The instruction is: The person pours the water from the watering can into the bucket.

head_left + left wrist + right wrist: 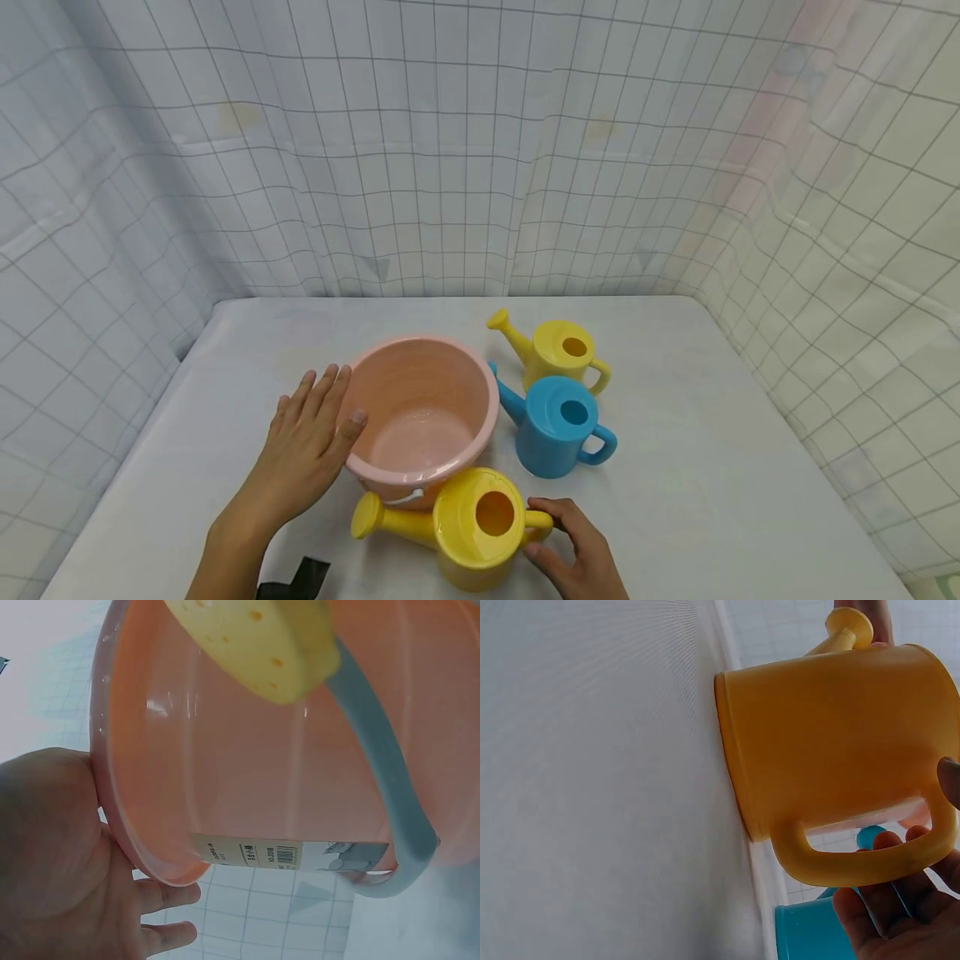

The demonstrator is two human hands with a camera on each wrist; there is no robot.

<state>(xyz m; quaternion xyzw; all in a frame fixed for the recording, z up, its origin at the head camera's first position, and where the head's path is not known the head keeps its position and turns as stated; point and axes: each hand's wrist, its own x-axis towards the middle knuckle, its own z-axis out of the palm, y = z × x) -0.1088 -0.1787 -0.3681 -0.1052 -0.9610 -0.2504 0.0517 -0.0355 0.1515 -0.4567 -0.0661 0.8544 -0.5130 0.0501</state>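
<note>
My left hand [307, 442] lies with straight fingers against the left rim of a pink bucket [420, 429]. In the left wrist view, the bucket has a grey carrying handle [379, 742] and a paper label [262, 853] on its side. A yellow watering can [476, 529] stands upright in front of the bucket, its spout pointing left. My right hand [577, 546] loosely holds this can's handle [855, 868], with fingers behind it and the thumb on the near side. Inside, the bucket shows only its bare bottom.
Right of the bucket stands a blue watering can [555, 433], its spout reaching the rim. Behind it is a second yellow watering can [558, 350]. A black strip [296, 579] lies at the white table's [697, 500] front. Checked white curtains [450, 167] enclose the table's back and sides.
</note>
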